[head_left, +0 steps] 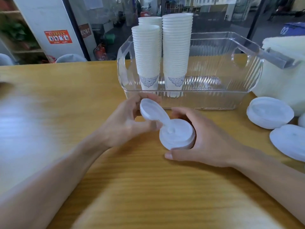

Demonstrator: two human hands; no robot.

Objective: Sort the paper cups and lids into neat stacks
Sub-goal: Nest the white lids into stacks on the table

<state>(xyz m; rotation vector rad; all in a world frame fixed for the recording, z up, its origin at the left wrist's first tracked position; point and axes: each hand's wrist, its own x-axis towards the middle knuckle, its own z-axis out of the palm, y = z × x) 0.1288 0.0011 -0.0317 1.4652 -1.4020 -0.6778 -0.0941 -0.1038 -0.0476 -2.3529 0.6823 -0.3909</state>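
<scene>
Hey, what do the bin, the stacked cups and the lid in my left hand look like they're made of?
Bin: clear, glossy ribbed plastic; see-through. Stacked cups: matte white paper, apparently, with rolled rims and a blue print. Lid that the left hand holds: thin, translucent white plastic, probably.

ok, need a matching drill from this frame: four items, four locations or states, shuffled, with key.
Items:
1. tall stacks of white paper cups
2. tilted white plastic lid
3. short stack of white lids
4. loose white lids

States:
A. gripped by the right hand
B. lying on the wooden table, far right
C. standing inside the clear plastic bin
D. held by the left hand

Pairs: 1-C, 2-D, 3-A, 4-B
</scene>
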